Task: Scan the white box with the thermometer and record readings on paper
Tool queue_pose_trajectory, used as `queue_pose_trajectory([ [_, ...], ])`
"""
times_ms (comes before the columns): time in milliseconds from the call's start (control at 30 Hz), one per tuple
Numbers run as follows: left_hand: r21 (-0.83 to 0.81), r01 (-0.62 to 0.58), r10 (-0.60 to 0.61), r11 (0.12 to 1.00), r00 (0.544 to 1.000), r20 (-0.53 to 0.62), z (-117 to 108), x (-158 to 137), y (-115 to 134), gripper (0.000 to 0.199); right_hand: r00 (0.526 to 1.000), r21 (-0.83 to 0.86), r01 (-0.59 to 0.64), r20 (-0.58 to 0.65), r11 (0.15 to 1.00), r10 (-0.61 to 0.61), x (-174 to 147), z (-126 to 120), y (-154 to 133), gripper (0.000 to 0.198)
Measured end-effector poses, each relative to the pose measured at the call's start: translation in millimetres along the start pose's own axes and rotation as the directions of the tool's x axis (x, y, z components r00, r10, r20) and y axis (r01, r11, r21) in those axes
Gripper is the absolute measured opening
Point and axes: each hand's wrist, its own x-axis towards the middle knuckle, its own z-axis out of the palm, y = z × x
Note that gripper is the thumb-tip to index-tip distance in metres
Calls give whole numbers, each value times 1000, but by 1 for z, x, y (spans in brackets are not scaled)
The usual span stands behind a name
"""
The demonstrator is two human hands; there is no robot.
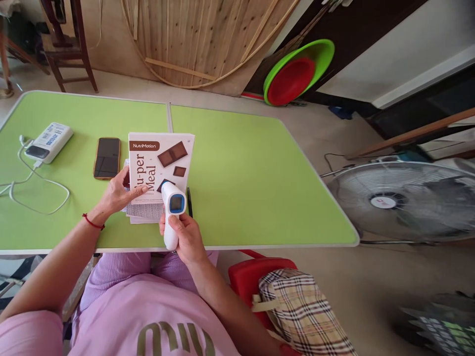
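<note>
White plastic is forming the body of a handheld thermometer (172, 210), which the right hand (191, 240) is gripping by its handle. The right thumb is lying on the front of the handle, just below the blue-rimmed display (176, 203); the other fingers are curling around the handle. The thermometer is covering part of the lower right corner of a white box (161, 165); the view is not showing whether the two are touching.

The left hand (120, 190) is holding the box over the green table (241, 173), at its lower left edge: the thumb is lying across the printed front face, and the remaining fingers are passing behind the edge, partly hidden. The front face is showing the words NutriMotion and Meal. A printed sheet (143, 211) is extending below the box's lower edge, and a black pen (189, 201) is lying just right of the box.

To the left of the box, a phone (107, 158) is lying face up. Farther left, a power bank (54, 141) is resting with a white cable (37, 164) connected. Beyond the table's right end, a fan (384, 201) is standing; below the near edge, a plaid bag (304, 306) is resting on a red seat (245, 277).
</note>
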Motion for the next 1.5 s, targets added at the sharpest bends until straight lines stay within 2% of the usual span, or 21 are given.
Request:
queue_pose_trajectory([
  [267,-20,2,-2,1000,1000,11,-1,-1,2,63,999,-22,45,-26,999,-46,0,1,12,44],
  [600,-3,-56,56,998,998,30,-4,2,2,60,999,-6,33,-13,999,-33,0,-1,8,44],
  [833,-17,-6,7,1000,999,40,-5,2,-1,62,1000,-21,28,4,999,-28,3,-5,6,42],
  [1267,5,-50,50,999,999,-13,-4,2,-12,64,999,34,35,-19,999,-34,5,0,12,44],
  [1500,10,-15,15,1000,1000,10,-5,2,-8,70,1000,30,22,-5,999,-21,3,-2,9,44],
])
